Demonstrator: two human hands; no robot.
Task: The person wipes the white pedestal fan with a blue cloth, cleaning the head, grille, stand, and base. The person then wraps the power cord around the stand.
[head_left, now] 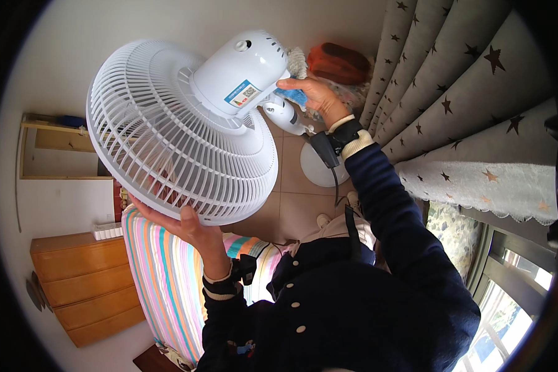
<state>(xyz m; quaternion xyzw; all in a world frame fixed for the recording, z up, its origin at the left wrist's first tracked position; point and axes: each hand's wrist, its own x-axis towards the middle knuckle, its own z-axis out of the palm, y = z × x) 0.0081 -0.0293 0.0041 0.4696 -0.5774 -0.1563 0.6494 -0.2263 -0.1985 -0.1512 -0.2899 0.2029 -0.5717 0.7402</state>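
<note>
A white floor fan [239, 68] fills the left and middle, its round slatted grille [186, 149] turned to the left and its motor housing to the right. My left hand [189, 229] grips the lower rim of the grille, with the thumb outside and the fingers partly hidden behind the slats. My right hand [316, 96] holds a blue cloth [293, 96] against the back end of the motor housing, thumb on the white plastic. Beneath the housing are the fan's neck [282, 115] and, on the floor, its round white base [319, 167].
Grey curtains [452, 80] with star shapes hang on the right, above a window [502, 310]. An orange item [339, 63] lies by the far wall. A bed with a striped cover [161, 273] and a wooden chest of drawers [87, 285] stand at left. Tiled floor [291, 211] shows between.
</note>
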